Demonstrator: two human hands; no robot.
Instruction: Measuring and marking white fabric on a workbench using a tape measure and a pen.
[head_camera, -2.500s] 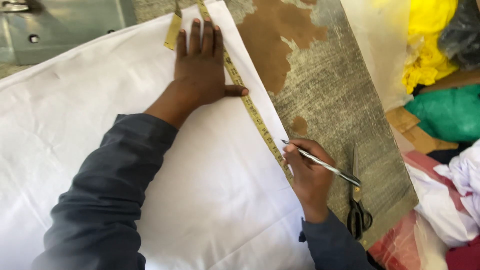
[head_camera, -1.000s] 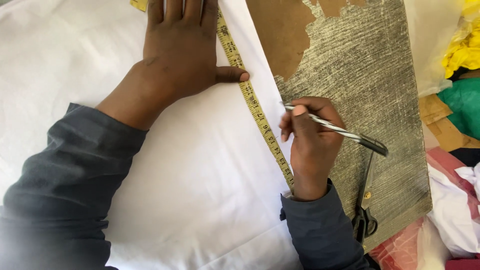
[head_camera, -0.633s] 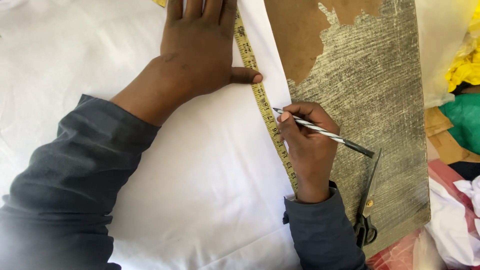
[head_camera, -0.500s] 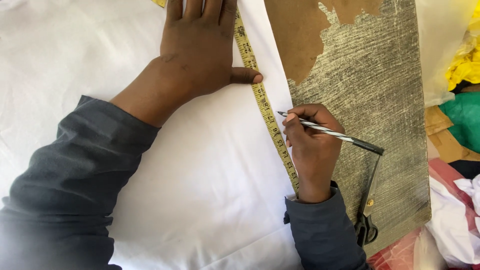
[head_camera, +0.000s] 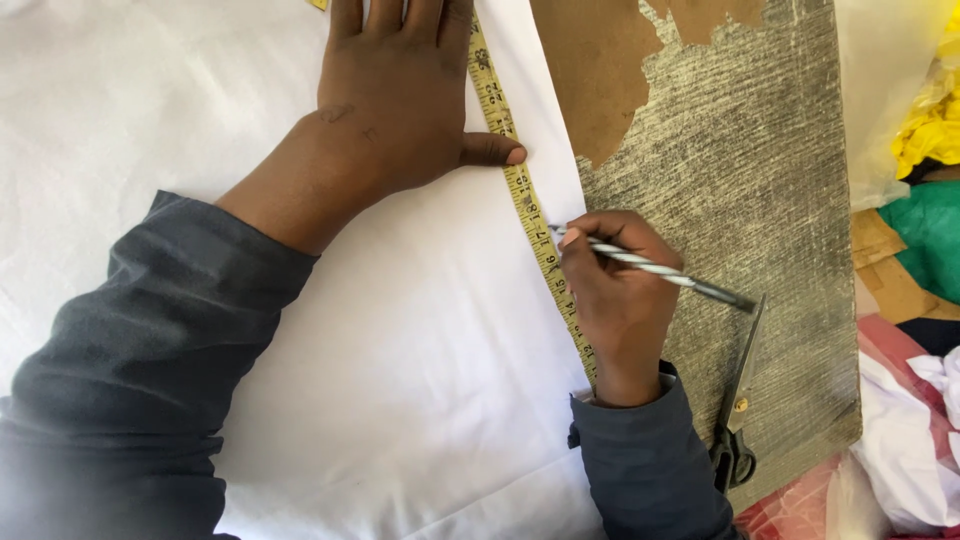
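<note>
Left hand: my left hand (head_camera: 400, 95) lay flat and spread on the white cloth, gripping nothing, its thumb tip pressed against the yellow measuring tape to pin it.
Right hand: my right hand (head_camera: 615, 295) was closed around a slim pen with a spiral black-and-white barrel (head_camera: 665, 272), its tip down at the tape's edge, about midway along the visible tape.
White cloth: the large sheet of smooth white fabric (head_camera: 400, 380) was spread over the tabletop, its right edge running diagonally beside the tape.
Measuring tape: the yellow flexible measuring tape (head_camera: 525, 200) lay straight along that right edge, from the top of the view down under my right wrist.
Tabletop: the worn board with brown patches and scratched grey paint (head_camera: 740, 150) lay bare to the right of the cloth.
Scissors: a pair of metal scissors with dark handles (head_camera: 738, 405) lay on the tabletop just right of my right forearm, untouched.
Done so far: I judged the cloth laid out, the tape aligned and held, and the pen brought to a reading.
Marks: I could not tell whether any mark was already on the cloth; none showed.
Left to do: I judged the marking along the edge unfinished, and no cut was visible.
Surroundings: yellow, green and red-and-white fabric pieces (head_camera: 925, 230) were heaped off the right side.
</note>
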